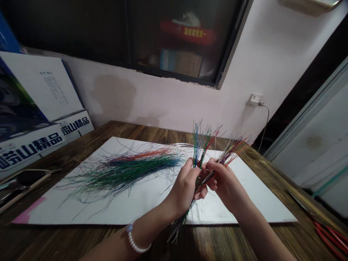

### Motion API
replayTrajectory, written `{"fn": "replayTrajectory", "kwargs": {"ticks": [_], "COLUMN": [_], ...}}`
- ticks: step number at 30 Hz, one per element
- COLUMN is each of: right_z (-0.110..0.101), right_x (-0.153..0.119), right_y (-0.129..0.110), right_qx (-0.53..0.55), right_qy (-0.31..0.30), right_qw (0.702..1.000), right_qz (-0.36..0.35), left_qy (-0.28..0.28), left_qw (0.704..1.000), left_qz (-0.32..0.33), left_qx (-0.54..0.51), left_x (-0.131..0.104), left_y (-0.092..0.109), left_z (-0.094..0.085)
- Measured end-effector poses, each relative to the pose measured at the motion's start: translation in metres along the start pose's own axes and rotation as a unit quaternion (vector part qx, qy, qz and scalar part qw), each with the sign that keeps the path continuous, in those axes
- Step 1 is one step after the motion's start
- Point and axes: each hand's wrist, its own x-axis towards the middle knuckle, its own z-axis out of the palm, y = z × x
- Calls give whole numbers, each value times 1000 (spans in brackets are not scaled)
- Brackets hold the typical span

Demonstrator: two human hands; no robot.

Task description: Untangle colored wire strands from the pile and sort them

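My left hand [183, 186] is closed around a bundle of thin coloured wires [197, 141]. Their green, blue and red ends fan upward, and the lower ends poke out below the palm. Close on its right, my right hand [224, 183] pinches another cluster of thin wires [231, 150], mostly orange, red, purple and white. The two clusters seem to meet between the hands, where fingers partly hide them. A loose pile of similar wires [133, 170], largely green with blue and orange strands, lies on the white board [108, 212] to the left.
The board rests on a dark wooden table [130, 243]. Red-handled scissors [330, 233] lie at the right edge. Printed boxes [43, 141] stand at the left, near a dark tool [13, 188]. A plugged-in socket [255, 100] is on the wall behind.
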Motion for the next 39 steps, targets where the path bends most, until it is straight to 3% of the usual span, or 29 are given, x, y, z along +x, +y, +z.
{"fn": "replayTrajectory", "kwargs": {"ticks": [9,19,32,39], "right_z": [2,0,4,4], "right_x": [0,1,1,0], "right_y": [-2,2,2,4], "right_qx": [42,25,84,70], "right_qy": [-32,-3,6,15], "right_qw": [999,1000,996,997], "right_qz": [0,-6,-35,-22], "left_qy": [4,5,20,8], "left_qw": [1000,1000,999,1000], "left_qz": [6,0,-3,-6], "left_qx": [4,-10,-35,-1], "left_x": [0,-1,1,0], "left_y": [0,2,-1,-3], "left_z": [-1,1,-2,0]}}
